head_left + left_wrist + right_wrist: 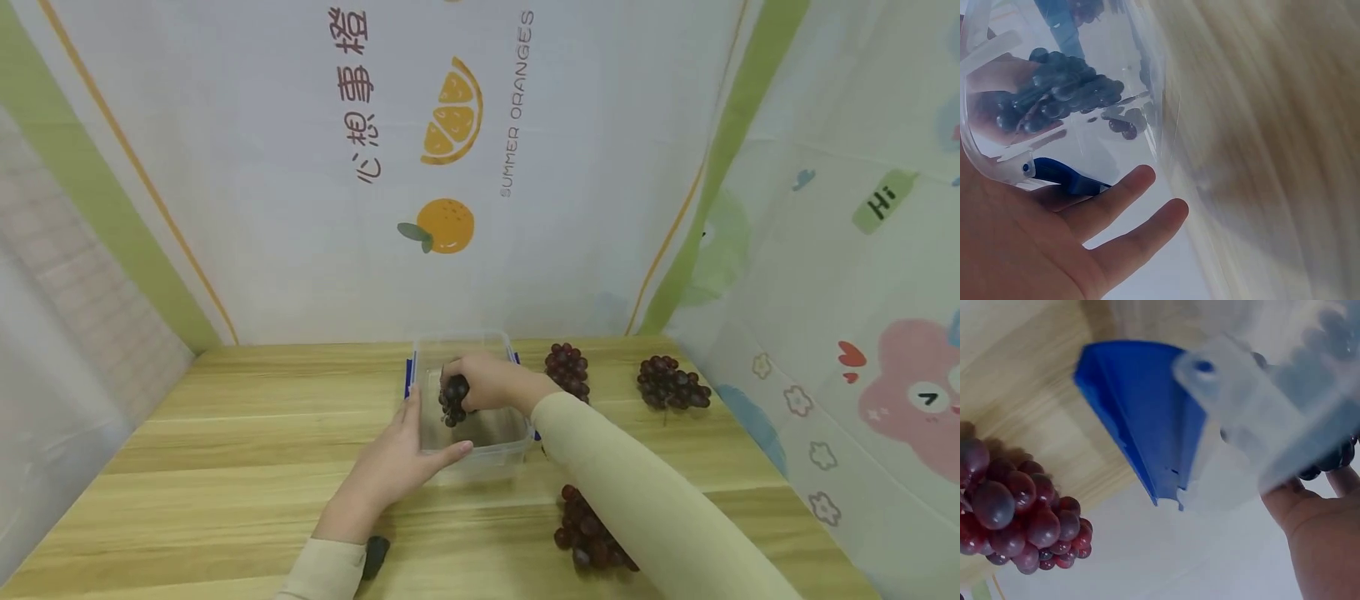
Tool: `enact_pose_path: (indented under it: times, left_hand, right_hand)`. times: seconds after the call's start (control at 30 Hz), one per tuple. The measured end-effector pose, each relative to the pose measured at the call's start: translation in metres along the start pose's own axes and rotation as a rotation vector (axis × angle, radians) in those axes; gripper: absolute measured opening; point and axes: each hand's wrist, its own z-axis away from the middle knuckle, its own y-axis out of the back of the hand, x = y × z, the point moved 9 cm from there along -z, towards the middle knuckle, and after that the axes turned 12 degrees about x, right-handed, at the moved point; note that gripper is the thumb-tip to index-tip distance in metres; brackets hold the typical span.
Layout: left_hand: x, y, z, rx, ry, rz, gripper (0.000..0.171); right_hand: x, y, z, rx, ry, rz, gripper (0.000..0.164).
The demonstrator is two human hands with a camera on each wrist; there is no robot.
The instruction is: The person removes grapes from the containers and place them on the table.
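Observation:
A clear plastic box (471,452) with blue latches stands on the wooden table in the head view. My right hand (483,383) reaches inside it and grips a bunch of dark grapes (454,397), which hangs below the fingers. Through the box wall, the left wrist view shows these dark grapes (1063,87) too. My left hand (393,462) rests against the box's near left corner, its thumb along the front rim. Its fingers are straight beside a blue latch (1072,180). Another blue latch (1144,412) hangs folded down in the right wrist view.
Red grapes (567,371) lie just right of the box, with a darker bunch (671,385) farther right. Nearer, another red bunch (588,533) is partly behind my right sleeve. A small black object (375,557) sits by my left cuff. Printed cloths (300,275) enclose the table.

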Motion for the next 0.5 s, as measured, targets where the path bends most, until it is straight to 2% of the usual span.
enact_pose_path:
  times: [0.13,0.3,0.5]
  left_hand:
    - [0.001,0.001,0.0,0.004,-0.003,0.002,0.133]
    - [0.001,0.001,0.0,-0.004,0.006,-0.002,0.133]
    - [0.002,0.001,0.001,-0.007,0.009,-0.008,0.134]
  right_hand:
    - [-0.001,0.014,0.002,0.06,0.016,-0.051,0.036]
    - [0.003,0.029,0.003,0.115,-0.011,-0.102,0.039]
    - [0.01,0.037,0.008,0.146,-0.047,-0.188,0.039]
